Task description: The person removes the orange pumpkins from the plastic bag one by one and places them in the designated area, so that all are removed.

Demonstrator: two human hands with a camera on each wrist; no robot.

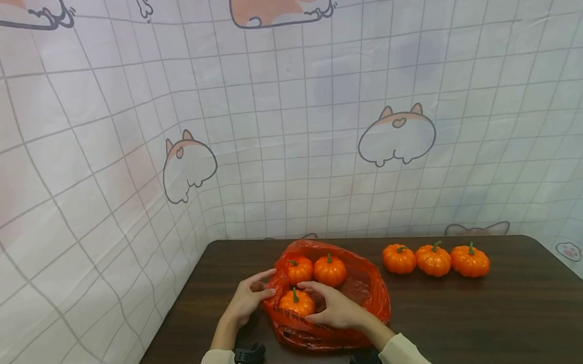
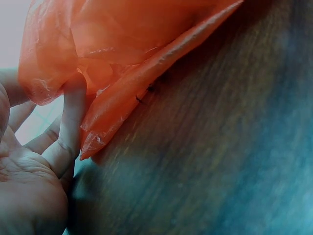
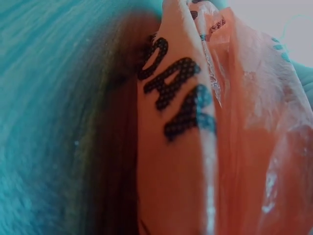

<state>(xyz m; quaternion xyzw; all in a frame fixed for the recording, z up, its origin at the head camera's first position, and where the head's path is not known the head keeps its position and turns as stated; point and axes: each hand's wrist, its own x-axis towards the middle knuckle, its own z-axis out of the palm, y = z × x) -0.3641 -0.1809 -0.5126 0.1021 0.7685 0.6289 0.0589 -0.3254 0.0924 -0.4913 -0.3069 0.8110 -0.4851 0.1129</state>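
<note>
A red plastic bag [image 1: 358, 288] lies spread on the table with its mouth facing up. Inside it are a rear-left small orange pumpkin [image 1: 301, 270], another beside it [image 1: 330, 270], and a front pumpkin [image 1: 297, 304] with a green stem. My left hand [image 1: 245, 301] holds the bag's left rim between thumb and fingers; the left wrist view shows the thin plastic [image 2: 117, 98] at the fingers. My right hand [image 1: 339, 307] reaches into the bag and holds the front pumpkin, fingers behind it and thumb in front. In the right wrist view, printed bag plastic [image 3: 171, 161] hides this hand's fingers.
On the dark wooden table [image 1: 467, 316], a row of three more orange pumpkins [image 1: 433, 260] stands to the right of the bag. A white cloth [image 1: 296, 176] with a grid and cartoon dogs hangs behind and at the left.
</note>
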